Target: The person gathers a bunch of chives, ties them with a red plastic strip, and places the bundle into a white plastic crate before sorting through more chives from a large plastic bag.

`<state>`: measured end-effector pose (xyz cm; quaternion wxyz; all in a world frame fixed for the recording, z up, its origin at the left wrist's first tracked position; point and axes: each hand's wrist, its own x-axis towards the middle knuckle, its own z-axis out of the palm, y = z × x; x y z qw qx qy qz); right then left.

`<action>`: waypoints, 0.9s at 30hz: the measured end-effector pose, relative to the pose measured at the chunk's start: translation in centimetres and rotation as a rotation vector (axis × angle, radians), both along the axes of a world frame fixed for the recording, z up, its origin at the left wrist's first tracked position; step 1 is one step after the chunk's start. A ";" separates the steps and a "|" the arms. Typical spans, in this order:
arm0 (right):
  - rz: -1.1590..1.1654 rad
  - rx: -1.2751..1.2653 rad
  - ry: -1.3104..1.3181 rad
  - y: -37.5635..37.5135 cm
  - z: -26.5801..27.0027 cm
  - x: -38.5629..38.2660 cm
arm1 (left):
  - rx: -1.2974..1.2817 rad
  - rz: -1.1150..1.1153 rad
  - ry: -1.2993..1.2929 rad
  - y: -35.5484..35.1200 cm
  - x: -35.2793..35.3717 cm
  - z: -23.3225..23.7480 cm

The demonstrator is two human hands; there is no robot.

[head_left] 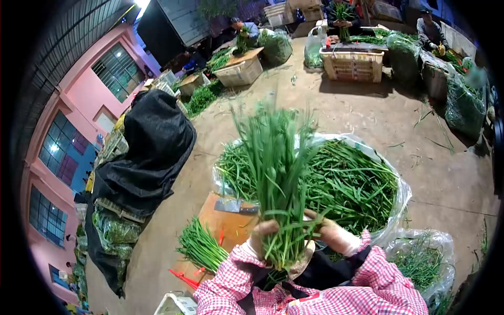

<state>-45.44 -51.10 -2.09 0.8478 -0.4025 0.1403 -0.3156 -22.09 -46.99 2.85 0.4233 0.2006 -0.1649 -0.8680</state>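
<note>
The big open bag of greens [357, 184] lies beyond your hands, the tabletop [239, 223] to its left. Your left hand [264, 231] grips the upright bunch [278, 184] low down; your right hand [336, 236] meets its other side, fingers partly hidden, closure unclear. Support it evenly, level the stem ends, and avoid the cleaver [236, 206].

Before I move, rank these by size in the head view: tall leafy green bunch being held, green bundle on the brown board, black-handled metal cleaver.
1. Held bunch
2. Green bundle
3. Metal cleaver
The bunch may look larger for being nearer the camera.
</note>
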 end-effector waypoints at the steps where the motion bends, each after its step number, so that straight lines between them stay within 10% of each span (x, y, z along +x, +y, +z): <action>1: 0.018 -0.124 -0.055 -0.6 1.4 1.0 | -0.010 -0.001 -0.091 0.4 -0.3 0.4; 17: -0.116 0.159 -0.032 2.2 8.3 11.7 | -0.184 0.318 -0.849 7.8 3.8 4.2; 21: -0.089 0.077 -0.159 3.4 7.9 13.8 | -0.286 0.477 -0.822 8.4 4.0 5.7; 25: -0.011 -0.287 -0.139 2.7 6.0 16.4 | -0.460 0.558 -1.316 8.9 6.8 3.8; 27: 0.019 -0.231 -0.297 2.6 5.7 17.5 | -0.212 0.611 -0.871 8.6 7.7 4.9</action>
